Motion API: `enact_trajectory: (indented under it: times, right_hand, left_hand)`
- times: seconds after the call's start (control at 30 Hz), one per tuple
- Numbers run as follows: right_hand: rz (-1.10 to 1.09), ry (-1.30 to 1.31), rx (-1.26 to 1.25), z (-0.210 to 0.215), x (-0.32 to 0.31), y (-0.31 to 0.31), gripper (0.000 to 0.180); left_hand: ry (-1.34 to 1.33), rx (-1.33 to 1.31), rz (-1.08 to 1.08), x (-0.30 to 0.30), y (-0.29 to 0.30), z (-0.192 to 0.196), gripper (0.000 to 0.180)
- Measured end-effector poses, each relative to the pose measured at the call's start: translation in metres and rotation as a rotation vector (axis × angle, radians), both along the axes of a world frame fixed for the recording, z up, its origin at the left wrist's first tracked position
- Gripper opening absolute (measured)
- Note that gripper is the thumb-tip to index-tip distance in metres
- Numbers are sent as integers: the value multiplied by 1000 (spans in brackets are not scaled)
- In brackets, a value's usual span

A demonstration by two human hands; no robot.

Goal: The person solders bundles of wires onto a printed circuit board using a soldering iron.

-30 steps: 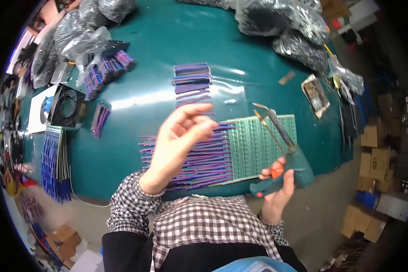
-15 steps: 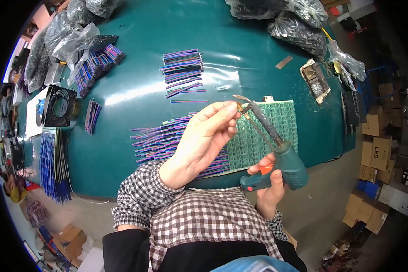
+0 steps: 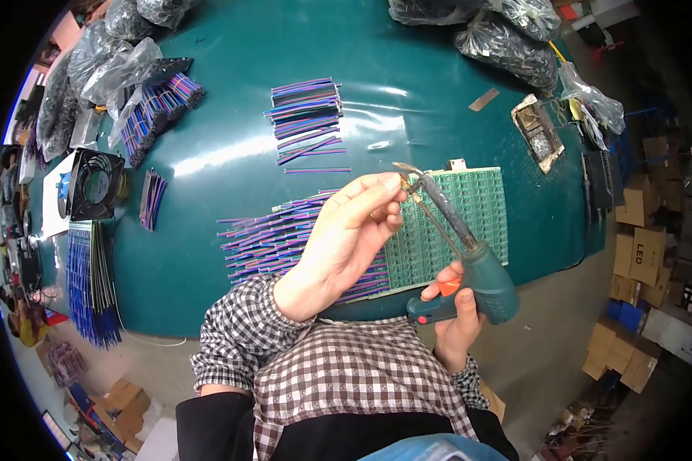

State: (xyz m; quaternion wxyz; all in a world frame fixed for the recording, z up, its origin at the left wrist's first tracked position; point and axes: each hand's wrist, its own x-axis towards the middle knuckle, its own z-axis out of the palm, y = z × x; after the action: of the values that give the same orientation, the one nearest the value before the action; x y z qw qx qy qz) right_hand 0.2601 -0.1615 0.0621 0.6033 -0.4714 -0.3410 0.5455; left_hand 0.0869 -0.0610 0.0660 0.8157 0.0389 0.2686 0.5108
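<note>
- My right hand (image 3: 457,313) is closed around the handle of the green soldering gun (image 3: 490,286), a finger by its orange trigger, just in from the near edge of the table (image 3: 231,123).
- My left hand (image 3: 344,238) is closed in a pinch, thumb and forefinger together at the gun's tip; whether anything sits between them I cannot tell.
- Beneath both lies the green board (image 3: 457,223), along the near edge; its right part is bare to view.
- Wires (image 3: 265,247) in purple, blue and pink cover the board's left part and reach out past it, partly hidden by my left forearm.
- By the left edge stands a black fan (image 3: 96,187); a small bundle (image 3: 153,201) of wires lies between it and the board.
- Beyond the board, mid-table, a loose stack (image 3: 306,115) of wires runs toward the far edge.
- Near the right edge sits a grimy tray (image 3: 527,123), with a flat strip (image 3: 484,100) just beside it.
- Bags (image 3: 507,50) fill the far right corner.
</note>
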Motion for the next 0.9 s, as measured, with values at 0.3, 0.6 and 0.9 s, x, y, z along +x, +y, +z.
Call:
enact_trajectory:
  times: [0.3,0.6,0.9]
  right_hand:
    - [-82,-16,-48,4,16,8,45]
    - [-50,-31,-98,3,26,20,42]
    - [-125,-47,-163,4,32,22,41]
  left_hand:
    - [916,399,49,-68,-4,1,22]
    - [1791,949,-258,-77,59,-41,12]
    - [1859,1012,-356,-73,62,-46,12]
